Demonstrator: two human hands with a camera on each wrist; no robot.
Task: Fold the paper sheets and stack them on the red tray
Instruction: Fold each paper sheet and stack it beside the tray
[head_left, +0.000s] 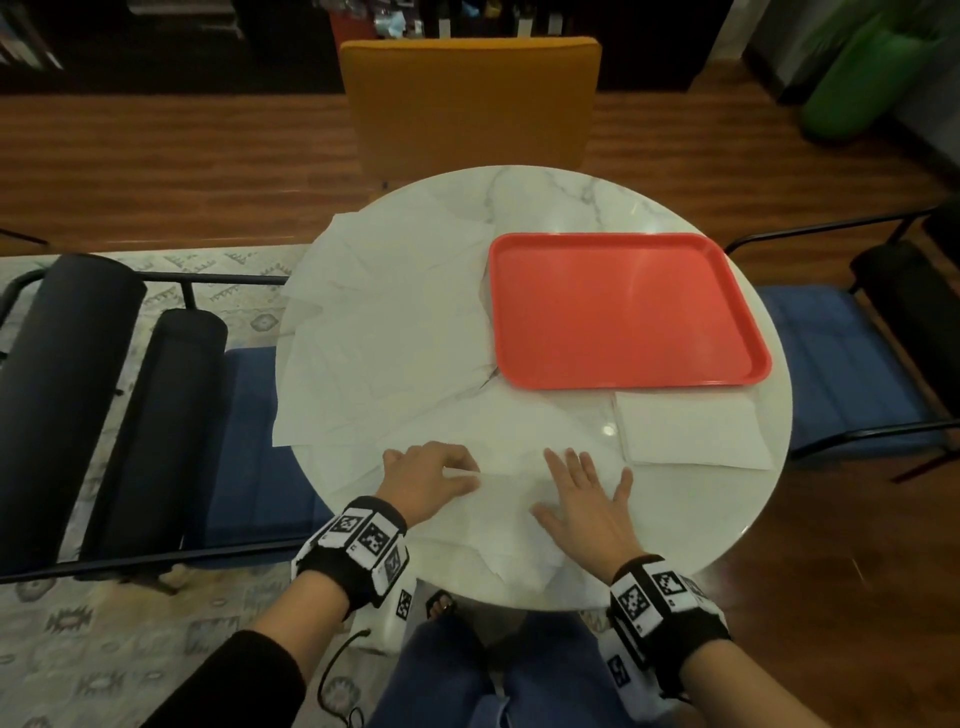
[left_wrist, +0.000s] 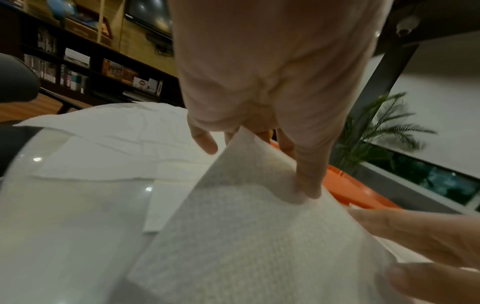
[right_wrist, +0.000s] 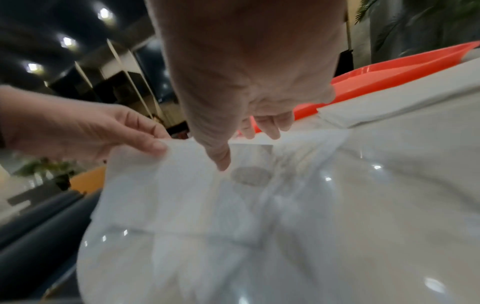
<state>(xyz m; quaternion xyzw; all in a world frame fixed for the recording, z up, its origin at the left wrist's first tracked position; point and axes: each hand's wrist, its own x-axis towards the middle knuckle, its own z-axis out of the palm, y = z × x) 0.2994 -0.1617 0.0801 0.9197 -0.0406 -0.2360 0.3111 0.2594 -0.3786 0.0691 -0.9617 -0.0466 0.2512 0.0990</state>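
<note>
Head view: the left hand (head_left: 426, 480) pinches the raised corner of a thin white paper sheet (head_left: 511, 483) between curled fingers (left_wrist: 309, 176) and thumb, likely to swing that flap over as a fold. Just right of those fingers, the right hand (head_left: 584, 501) lies flat with fingers spread on the same sheet, probably anchoring it against sliding. Beyond both sets of fingertips sits the flat red plastic tray (head_left: 623, 306), with no paper on it yet; loose white unfolded sheets (head_left: 384, 312) lie beyond the left fingers.

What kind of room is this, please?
Probably a lounge or a library-like sitting area: a round marble table with chairs around it, such as the orange chair, and bookshelves along the wall.
</note>
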